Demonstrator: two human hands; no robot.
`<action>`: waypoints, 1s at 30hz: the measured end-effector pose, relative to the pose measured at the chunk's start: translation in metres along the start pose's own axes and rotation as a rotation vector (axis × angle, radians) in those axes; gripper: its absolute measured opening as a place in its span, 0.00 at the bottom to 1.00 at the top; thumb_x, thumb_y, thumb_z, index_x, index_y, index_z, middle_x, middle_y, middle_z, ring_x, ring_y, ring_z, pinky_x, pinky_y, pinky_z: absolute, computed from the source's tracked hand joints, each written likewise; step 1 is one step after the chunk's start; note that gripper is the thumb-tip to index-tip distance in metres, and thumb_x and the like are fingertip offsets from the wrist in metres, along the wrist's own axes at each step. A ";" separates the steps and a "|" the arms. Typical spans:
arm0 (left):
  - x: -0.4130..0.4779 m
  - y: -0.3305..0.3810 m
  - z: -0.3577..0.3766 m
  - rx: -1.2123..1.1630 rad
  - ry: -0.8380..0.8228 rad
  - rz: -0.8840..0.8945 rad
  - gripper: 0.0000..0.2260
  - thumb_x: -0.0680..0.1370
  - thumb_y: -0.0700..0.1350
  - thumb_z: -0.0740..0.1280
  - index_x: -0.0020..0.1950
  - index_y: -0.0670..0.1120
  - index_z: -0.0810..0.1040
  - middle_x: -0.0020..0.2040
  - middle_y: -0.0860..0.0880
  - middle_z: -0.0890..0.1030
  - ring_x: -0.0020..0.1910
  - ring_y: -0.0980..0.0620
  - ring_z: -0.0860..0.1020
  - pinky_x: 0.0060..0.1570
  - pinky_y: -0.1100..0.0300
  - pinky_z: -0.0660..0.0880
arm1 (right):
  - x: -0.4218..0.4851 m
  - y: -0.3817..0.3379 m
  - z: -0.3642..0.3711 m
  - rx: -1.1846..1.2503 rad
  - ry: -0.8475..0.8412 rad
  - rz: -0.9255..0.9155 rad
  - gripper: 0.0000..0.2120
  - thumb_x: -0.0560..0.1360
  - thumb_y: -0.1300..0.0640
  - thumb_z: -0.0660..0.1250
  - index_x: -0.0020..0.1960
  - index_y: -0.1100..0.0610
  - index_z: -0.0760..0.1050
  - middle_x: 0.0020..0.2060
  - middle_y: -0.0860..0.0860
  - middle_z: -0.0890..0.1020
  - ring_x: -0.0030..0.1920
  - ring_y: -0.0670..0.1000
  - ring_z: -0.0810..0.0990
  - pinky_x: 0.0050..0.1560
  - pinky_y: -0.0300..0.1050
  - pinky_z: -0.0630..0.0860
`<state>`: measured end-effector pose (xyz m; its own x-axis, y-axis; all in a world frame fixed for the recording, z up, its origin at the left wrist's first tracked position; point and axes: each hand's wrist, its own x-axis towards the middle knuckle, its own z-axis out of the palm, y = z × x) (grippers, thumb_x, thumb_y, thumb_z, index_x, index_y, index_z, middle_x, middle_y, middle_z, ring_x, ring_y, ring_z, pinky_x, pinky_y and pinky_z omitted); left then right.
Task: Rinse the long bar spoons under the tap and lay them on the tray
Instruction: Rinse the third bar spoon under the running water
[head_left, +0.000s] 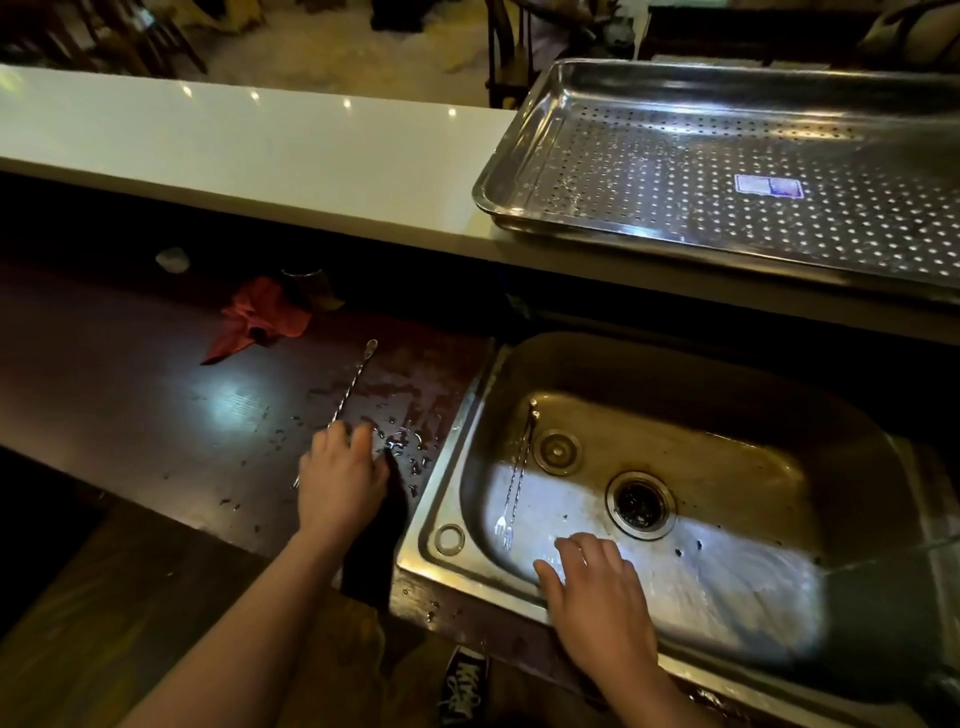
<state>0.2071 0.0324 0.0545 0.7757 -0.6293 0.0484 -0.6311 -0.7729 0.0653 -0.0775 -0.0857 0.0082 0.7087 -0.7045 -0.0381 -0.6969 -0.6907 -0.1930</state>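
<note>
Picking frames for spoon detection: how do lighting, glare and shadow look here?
Head view: dim, warm light overall; a bright patch on the sink floor picks out the forked ends of the sink spoons; a glare spot sits on the dark counter left of the counter spoon; the sink's right end lies in shadow.

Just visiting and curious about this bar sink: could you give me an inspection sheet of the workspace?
Surface: dark wooden counter, wet with droplets beside the steel sink.
Job's things: one bar spoon on the counter; two spoons in the sink; perforated tray on the white bar top holds no spoons.
Clutter: red cloth; dark cloth over the counter edge.
Grips: left hand on the counter spoon, hold unclear; right hand open over the sink.
Cables: nothing seen.
Surroundings: chairs beyond the bar; a shoe below.
</note>
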 end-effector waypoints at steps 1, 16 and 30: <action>0.006 -0.006 -0.001 0.009 -0.003 -0.018 0.13 0.76 0.47 0.65 0.58 0.43 0.74 0.52 0.40 0.74 0.51 0.40 0.72 0.46 0.47 0.73 | 0.001 0.000 -0.001 0.001 -0.014 0.010 0.16 0.75 0.41 0.62 0.50 0.51 0.83 0.46 0.48 0.83 0.46 0.54 0.80 0.42 0.50 0.79; 0.088 -0.024 0.006 -0.007 -0.119 -0.161 0.09 0.78 0.39 0.61 0.55 0.36 0.76 0.51 0.36 0.77 0.50 0.36 0.76 0.47 0.45 0.74 | 0.008 -0.005 -0.007 0.044 -0.008 -0.011 0.16 0.60 0.51 0.85 0.45 0.54 0.86 0.39 0.50 0.85 0.39 0.56 0.85 0.34 0.50 0.81; 0.112 -0.031 0.014 -0.050 -0.158 -0.247 0.04 0.74 0.37 0.66 0.43 0.37 0.80 0.42 0.38 0.81 0.41 0.38 0.80 0.39 0.51 0.75 | 0.011 0.004 0.009 0.111 0.033 -0.028 0.16 0.60 0.48 0.84 0.44 0.50 0.84 0.38 0.46 0.83 0.37 0.52 0.83 0.30 0.42 0.78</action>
<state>0.3135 -0.0148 0.0439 0.8929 -0.4310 -0.1304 -0.4197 -0.9015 0.1056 -0.0713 -0.0947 -0.0015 0.7228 -0.6911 0.0006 -0.6589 -0.6893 -0.3013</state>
